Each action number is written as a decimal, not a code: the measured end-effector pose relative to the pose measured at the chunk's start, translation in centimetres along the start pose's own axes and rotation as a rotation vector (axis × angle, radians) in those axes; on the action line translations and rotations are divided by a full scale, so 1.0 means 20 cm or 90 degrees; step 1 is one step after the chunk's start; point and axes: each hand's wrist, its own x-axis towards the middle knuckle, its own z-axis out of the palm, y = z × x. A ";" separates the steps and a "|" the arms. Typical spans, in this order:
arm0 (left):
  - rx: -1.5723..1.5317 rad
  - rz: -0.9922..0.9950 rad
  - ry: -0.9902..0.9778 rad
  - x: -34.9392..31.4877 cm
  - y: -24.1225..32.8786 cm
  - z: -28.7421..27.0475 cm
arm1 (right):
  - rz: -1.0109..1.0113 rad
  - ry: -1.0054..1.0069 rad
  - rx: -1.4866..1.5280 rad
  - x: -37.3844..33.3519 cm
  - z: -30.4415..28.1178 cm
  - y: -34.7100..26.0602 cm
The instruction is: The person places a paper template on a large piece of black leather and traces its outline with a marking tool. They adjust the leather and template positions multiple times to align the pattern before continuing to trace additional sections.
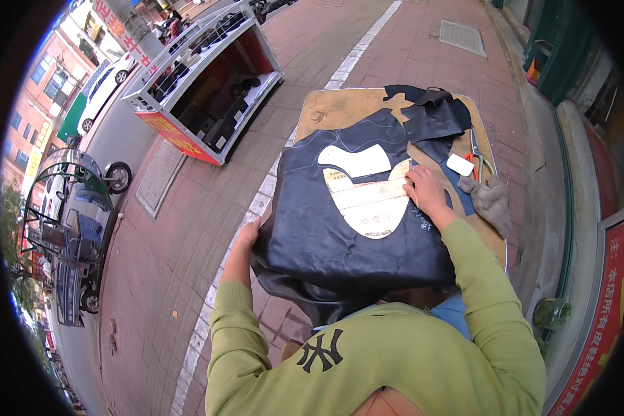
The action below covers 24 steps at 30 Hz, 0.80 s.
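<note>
A large sheet of black leather (305, 239) is spread over a small table (326, 104) and hangs over its near edge. On it lies a cream pattern piece (374, 215) with a broad rounded shape. Just beyond that is a smaller white pattern piece (357, 159). My right hand (428, 191) is at the cream piece's right edge, fingers bent and gathered on it. At the leather's left edge my left hand (248, 234) is closed on the sheet, its fingertips partly hidden. Thin light outlines mark the leather's far part.
Black leather scraps (437, 119) lie at the far right of the table. Near them are orange-handled pliers (473, 161), a white block (460, 164) and a grey cloth (491, 201). A white-framed cart (208, 83) stands far left, a three-wheeler (69, 229) beyond the pavement.
</note>
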 end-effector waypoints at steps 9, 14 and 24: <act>-0.271 -0.093 -0.132 0.22 0.18 0.07 | 0.320 -0.024 -0.084 -0.07 -0.15 -0.02; -0.421 -0.009 -0.084 0.17 0.26 0.03 | 0.395 -0.081 -0.076 -0.09 -0.20 -0.03; -0.326 0.093 0.136 0.20 0.49 0.02 | 0.255 -0.025 -0.212 0.17 -0.08 0.08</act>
